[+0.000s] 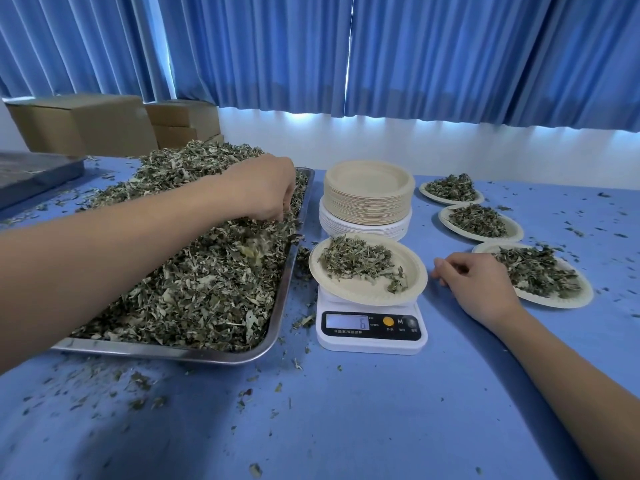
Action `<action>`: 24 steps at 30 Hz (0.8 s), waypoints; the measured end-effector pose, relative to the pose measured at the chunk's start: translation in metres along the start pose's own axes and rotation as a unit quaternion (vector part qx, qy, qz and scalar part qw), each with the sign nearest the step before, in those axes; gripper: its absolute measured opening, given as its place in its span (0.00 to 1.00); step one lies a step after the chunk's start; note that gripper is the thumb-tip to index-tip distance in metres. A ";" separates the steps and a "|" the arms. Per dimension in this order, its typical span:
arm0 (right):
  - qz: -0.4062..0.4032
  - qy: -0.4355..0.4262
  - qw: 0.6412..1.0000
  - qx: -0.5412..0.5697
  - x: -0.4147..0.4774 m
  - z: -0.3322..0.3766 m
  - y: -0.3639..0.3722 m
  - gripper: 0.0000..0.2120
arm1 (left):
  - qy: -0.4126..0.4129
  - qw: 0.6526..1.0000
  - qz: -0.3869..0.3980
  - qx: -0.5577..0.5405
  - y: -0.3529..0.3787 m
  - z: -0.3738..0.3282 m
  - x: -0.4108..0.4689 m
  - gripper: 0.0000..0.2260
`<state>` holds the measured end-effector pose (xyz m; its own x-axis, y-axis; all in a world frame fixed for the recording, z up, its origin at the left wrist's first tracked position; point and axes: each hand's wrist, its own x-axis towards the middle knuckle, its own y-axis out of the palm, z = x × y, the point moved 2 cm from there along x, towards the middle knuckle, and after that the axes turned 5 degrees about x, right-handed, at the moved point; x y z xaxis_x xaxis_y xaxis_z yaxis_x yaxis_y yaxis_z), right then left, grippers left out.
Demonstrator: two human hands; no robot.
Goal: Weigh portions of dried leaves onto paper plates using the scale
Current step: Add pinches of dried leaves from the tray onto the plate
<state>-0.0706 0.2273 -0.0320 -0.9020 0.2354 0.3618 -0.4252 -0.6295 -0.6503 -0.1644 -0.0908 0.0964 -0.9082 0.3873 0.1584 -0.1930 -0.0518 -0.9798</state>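
A steel tray (207, 355) on the left is heaped with dried leaves (194, 282). My left hand (266, 188) reaches into the heap near the tray's far right side, its fingers curled down around a pinch of leaves. A white scale (370, 336) stands in the middle, and its display reads 6. On the scale sits a paper plate (370, 292) with a small pile of leaves. My right hand (474, 278) rests on the blue cloth just right of the scale, fingers loosely curled and holding nothing.
A stack of paper plates (369, 195) stands behind the scale. Three filled plates (481, 220) lie in a row at the right. Cardboard boxes (83, 126) sit at the back left. Leaf crumbs are scattered over the blue tablecloth (346, 410).
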 end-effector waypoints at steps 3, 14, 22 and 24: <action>-0.001 0.001 1.000 0.001 0.000 0.000 0.000 0.18 | 0.018 0.998 0.050 0.022 0.006 -0.004 -0.002 0.05; 0.001 0.002 1.000 0.001 -0.001 0.000 -0.001 0.18 | 0.054 0.981 0.183 0.046 0.028 -0.007 -0.012 0.24; 0.003 0.002 1.000 0.002 -0.001 0.001 0.000 0.18 | 0.031 0.992 0.116 0.034 0.010 -0.001 -0.008 0.25; 0.002 0.001 1.000 0.000 -0.001 0.001 0.000 0.18 | 0.025 0.995 0.089 0.032 0.007 0.001 -0.007 0.22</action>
<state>-0.0698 0.2267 -0.0314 -0.9037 0.2342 0.3583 -0.4217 -0.6309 -0.6512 -0.1603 -0.0950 0.0885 -0.9111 0.4115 -0.0254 -0.0549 -0.1822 -0.9817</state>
